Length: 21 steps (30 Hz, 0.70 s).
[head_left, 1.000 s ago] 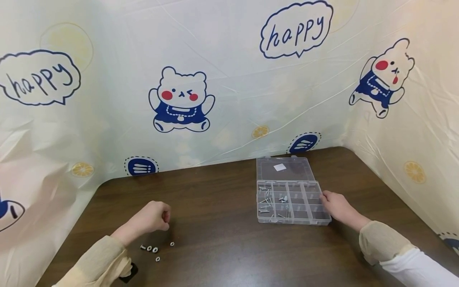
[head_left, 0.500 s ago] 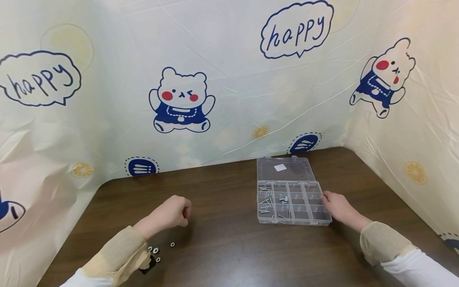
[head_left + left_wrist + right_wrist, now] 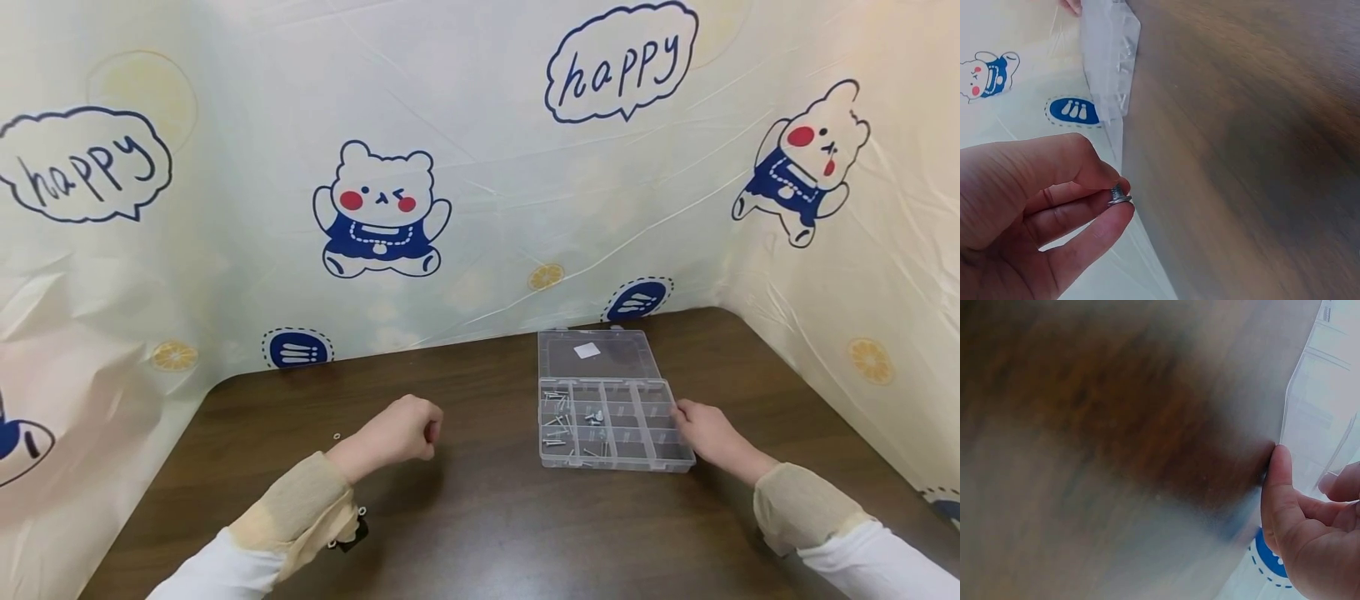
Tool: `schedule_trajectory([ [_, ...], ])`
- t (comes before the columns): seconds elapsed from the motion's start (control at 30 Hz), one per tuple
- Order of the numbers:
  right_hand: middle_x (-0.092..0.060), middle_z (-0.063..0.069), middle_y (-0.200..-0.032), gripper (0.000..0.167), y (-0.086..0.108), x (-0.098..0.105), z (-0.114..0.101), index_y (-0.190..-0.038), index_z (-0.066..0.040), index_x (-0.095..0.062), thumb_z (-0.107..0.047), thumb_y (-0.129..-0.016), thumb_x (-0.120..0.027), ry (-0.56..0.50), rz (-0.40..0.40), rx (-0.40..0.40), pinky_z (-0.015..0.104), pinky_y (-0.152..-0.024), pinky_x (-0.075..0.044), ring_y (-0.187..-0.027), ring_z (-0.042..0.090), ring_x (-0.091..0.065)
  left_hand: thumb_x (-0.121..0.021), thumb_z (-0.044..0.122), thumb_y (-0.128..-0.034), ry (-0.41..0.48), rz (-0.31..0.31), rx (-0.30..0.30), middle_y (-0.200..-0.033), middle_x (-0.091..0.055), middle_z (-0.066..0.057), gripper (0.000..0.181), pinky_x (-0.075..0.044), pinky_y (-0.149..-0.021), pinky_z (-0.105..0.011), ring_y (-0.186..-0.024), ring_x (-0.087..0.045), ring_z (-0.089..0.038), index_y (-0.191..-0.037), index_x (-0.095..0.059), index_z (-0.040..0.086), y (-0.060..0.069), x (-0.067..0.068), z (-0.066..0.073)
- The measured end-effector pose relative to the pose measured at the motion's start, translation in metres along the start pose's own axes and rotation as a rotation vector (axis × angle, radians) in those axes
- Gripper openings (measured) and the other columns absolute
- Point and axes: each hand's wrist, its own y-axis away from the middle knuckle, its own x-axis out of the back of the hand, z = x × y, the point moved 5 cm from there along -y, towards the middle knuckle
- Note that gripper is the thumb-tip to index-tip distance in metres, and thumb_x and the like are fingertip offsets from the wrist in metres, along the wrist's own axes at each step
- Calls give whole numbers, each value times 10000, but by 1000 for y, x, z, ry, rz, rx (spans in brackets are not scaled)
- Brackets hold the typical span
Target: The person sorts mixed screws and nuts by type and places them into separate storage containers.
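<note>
My left hand (image 3: 397, 429) is over the middle of the table, left of the clear compartment box. Its thumb and fingers pinch a short silver screw (image 3: 1118, 195), plain in the left wrist view but hidden in the head view. My right hand (image 3: 708, 429) grips the right side wall of the plastic box (image 3: 633, 463), whose lid (image 3: 615, 357) lies back behind it. Long thin screws (image 3: 557, 421) fill the leftmost compartments. A small cluster of short screws (image 3: 594, 417) sits in the second column, middle row. The right-hand columns show no hardware.
On the brown table (image 3: 487, 517), a small ring (image 3: 337, 436) lies behind the left forearm. Another ring (image 3: 362, 511) shows beside the left sleeve, which covers other small parts. A printed curtain (image 3: 480, 167) hangs along the table's back and sides.
My left hand has moved right and slightly away from me, toward the box, with its sleeve passing over the loose rings. My right hand and the box have stayed in place.
</note>
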Motion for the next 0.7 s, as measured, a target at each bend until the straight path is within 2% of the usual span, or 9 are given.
schedule_trajectory([
  [0.23,-474,38,-637,244,-1,0,3,-891,96,-531,-100,-935,-393,9,12,4,326,-544,-390,-590,170,-463,-647,-17,-652,25,-21,-1,-579,-469,71,212,-353,-495,-232,-517,-393,-74,-612,-521,148,-20,-2,14],
  [0.43,-473,35,-630,235,-1,-1,3,-862,76,-524,-98,-930,-382,-4,9,1,316,-531,-379,-576,165,-454,-622,-6,-667,60,-4,-11,-625,-505,60,171,-392,-530,-251,-559,-438,-85,-662,-543,145,-35,0,23],
  [0.7,-470,35,-626,231,-1,-1,3,-868,79,-526,-93,-924,-383,1,11,1,314,-530,-378,-573,165,-452,-626,23,-680,67,31,-58,-618,-527,79,146,-409,-554,-223,-576,-466,-69,-642,-571,154,-58,3,38],
])
